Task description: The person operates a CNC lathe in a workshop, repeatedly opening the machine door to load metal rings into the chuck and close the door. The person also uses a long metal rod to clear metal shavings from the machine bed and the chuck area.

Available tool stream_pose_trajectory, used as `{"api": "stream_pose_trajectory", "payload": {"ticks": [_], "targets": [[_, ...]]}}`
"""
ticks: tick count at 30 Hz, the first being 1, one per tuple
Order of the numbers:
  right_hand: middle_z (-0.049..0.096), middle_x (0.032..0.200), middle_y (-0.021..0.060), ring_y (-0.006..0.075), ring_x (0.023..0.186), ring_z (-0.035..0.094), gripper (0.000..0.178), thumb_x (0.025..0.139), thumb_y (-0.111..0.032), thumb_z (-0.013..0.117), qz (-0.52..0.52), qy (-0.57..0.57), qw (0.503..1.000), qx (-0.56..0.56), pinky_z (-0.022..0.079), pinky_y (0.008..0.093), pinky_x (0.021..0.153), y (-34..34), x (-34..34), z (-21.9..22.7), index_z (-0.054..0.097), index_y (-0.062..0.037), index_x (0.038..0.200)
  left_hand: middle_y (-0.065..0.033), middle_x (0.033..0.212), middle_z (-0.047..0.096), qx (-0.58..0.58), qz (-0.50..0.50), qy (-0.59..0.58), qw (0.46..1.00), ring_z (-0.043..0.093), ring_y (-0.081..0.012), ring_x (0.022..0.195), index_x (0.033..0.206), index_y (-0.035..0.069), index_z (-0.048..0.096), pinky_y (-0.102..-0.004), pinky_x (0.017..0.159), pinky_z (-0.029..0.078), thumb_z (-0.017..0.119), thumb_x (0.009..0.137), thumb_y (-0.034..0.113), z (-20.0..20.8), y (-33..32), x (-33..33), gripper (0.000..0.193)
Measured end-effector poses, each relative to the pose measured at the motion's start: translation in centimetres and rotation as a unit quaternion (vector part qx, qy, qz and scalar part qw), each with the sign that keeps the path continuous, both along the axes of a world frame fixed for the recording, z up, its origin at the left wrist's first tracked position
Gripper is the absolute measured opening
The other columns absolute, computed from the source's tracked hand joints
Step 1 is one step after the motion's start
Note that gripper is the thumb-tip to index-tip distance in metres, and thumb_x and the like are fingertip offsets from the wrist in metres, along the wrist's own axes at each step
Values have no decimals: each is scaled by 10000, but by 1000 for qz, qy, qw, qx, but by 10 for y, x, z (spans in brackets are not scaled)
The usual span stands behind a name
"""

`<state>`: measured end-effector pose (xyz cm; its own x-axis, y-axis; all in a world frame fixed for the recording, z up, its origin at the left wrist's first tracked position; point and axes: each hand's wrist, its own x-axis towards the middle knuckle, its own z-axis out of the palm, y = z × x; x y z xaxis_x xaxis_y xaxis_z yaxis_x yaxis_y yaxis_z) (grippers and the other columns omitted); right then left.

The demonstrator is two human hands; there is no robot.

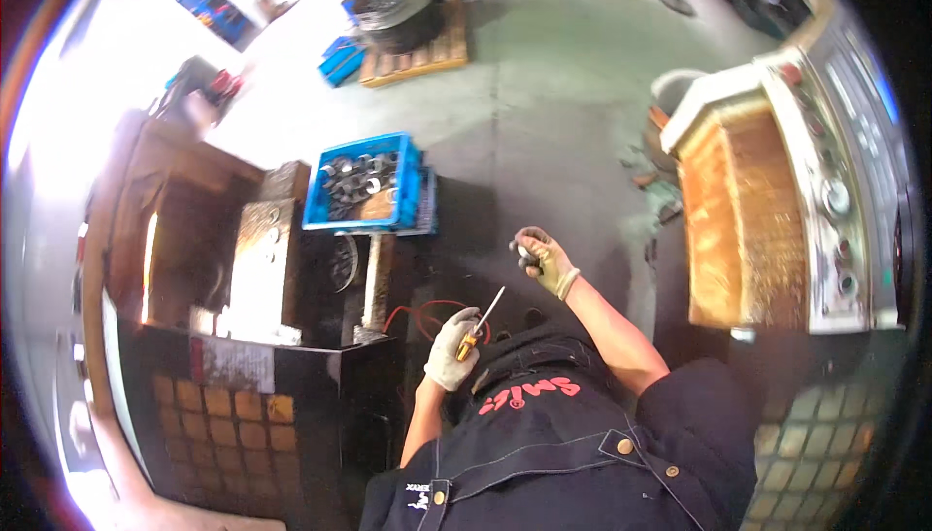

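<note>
Low in front of my body, my left hand (452,348), in a pale work glove, is closed around the yellow handle of a screwdriver (468,345). Its thin metal shaft points up and to the right, away from me. Further out and to the right, my right hand (545,262) wears a similar glove with dark, soiled fingers. Those fingers are curled together around a small light-coloured piece (524,251), too small and blurred to name. The screwdriver tip and the right hand are apart.
A blue crate (362,139) of dark and shiny metal parts stands ahead on the left, beside a machine (320,376) with a dark front. Another machine (748,211) with an orange-brown recess is at right. A wooden pallet (417,67) bears a round metal bin (393,12) further off.
</note>
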<state>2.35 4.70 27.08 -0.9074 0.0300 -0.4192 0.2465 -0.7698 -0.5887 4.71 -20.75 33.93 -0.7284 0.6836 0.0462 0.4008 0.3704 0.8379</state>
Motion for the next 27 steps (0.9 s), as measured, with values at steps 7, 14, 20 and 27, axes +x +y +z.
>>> {"api": "stream_pose_trajectory", "payload": {"ticks": [7, 14, 20, 27], "targets": [[590, 854, 20, 79, 588, 536, 230, 768, -47, 620, -189, 88, 976, -55, 417, 174, 469, 38, 77, -8, 571, -149, 968, -87, 883, 567, -53, -171, -123, 976, 554, -226, 838, 926, 64, 528, -302, 767, 429, 544, 612, -24, -45, 49, 7, 327], [598, 879, 102, 140, 607, 566, 271, 839, -302, 510, -283, 33, 954, -91, 461, 219, 476, 22, 148, -4, 581, -63, 945, -135, 806, 579, -99, -292, -96, 946, 570, -322, 781, 933, 90, 533, -355, 684, 454, 557, 637, 22, -46, 45, -6, 304], [595, 812, 68, 136, 645, 556, 334, 879, -367, 443, -356, -22, 934, 4, 451, 235, 532, -10, 198, -17, 557, -65, 967, -184, 834, 602, -261, -406, -35, 875, 568, -356, 836, 947, 94, 551, -423, 712, 449, 577, 645, 191, -43, 51, 22, 318], [588, 779, 25, 98, 604, 532, 314, 884, -360, 430, -430, -114, 882, 156, 410, 226, 516, -42, 298, -41, 557, -74, 915, -188, 889, 604, -311, -447, -1, 839, 565, -363, 874, 947, 110, 559, -438, 744, 450, 567, 676, 265, -51, 51, 64, 312]]}}
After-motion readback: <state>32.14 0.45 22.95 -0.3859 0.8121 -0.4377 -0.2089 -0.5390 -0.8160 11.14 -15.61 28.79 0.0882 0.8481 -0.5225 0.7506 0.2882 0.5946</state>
